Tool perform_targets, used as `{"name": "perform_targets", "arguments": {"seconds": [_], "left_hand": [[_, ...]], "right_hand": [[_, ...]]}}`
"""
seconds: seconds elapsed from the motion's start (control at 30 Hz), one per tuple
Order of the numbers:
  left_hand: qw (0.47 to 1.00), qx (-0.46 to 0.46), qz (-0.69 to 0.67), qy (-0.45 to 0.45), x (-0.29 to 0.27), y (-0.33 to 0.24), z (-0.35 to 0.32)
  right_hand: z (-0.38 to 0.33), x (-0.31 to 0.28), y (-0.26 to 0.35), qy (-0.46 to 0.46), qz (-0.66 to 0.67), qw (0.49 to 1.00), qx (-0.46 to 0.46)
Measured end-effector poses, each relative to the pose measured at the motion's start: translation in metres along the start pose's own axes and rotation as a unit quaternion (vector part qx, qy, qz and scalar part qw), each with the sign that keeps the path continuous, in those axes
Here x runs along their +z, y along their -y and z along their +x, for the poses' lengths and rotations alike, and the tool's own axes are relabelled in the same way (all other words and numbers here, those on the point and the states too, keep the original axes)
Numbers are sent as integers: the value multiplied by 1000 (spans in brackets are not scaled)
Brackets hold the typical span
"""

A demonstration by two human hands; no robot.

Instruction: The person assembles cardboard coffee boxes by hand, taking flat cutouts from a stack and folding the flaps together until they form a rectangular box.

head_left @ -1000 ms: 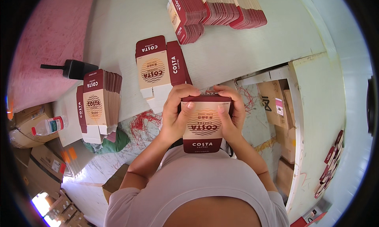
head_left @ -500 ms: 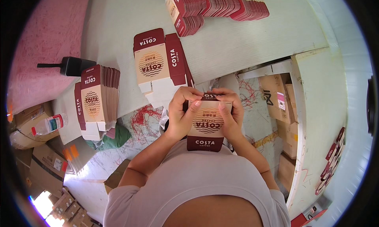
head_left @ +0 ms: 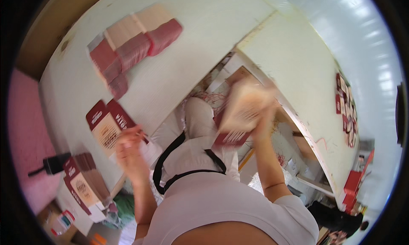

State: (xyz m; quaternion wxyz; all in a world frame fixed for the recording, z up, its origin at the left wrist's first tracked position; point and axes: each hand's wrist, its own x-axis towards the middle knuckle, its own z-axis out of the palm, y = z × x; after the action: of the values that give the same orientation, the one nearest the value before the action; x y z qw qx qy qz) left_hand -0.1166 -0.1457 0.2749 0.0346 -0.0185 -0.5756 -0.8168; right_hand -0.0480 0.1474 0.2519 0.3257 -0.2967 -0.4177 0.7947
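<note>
In my right hand [head_left: 265,126] is a beige and dark red folding carton [head_left: 247,106], held up to the right of my lap; motion smears both. My left hand [head_left: 131,149] is over the near end of a flattened carton [head_left: 106,132] at the table's front edge. Its blurred fingers overlap the carton's edge, and I cannot tell whether they grip it. Left of that hand a row of flat cartons [head_left: 83,185] stands packed together.
Several bundles of flat cartons [head_left: 134,44] lie farther back on the pale table [head_left: 187,27]. A black tool with a handle [head_left: 55,164] and a plastic bottle [head_left: 63,223] are at left. More cartons [head_left: 346,108] rest on the right-hand table. At lower right is another person [head_left: 336,219].
My hands have parted. The right carried the carton to the right, while the left let go of it and moved left to the flat carton. The whole view has turned rightward.
</note>
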Motion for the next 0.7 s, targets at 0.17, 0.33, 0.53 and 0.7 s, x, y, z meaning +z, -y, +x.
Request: {"name": "perform_targets", "arguments": {"seconds": [0.17,0.33,0.53,0.7], "left_hand": [[922,191,328,-72,-92,4,55],[737,104,662,-87,-119,0,53],[790,71,606,-59,-109,7,46],[834,70,543,-71,-114,13,54]], "right_hand": [[62,-66,126,-187,223,896,-336],[52,-45,60,-188,159,960,-135],[30,29,-13,-53,156,986,8],[-7,73,-50,108,82,986,97]]}}
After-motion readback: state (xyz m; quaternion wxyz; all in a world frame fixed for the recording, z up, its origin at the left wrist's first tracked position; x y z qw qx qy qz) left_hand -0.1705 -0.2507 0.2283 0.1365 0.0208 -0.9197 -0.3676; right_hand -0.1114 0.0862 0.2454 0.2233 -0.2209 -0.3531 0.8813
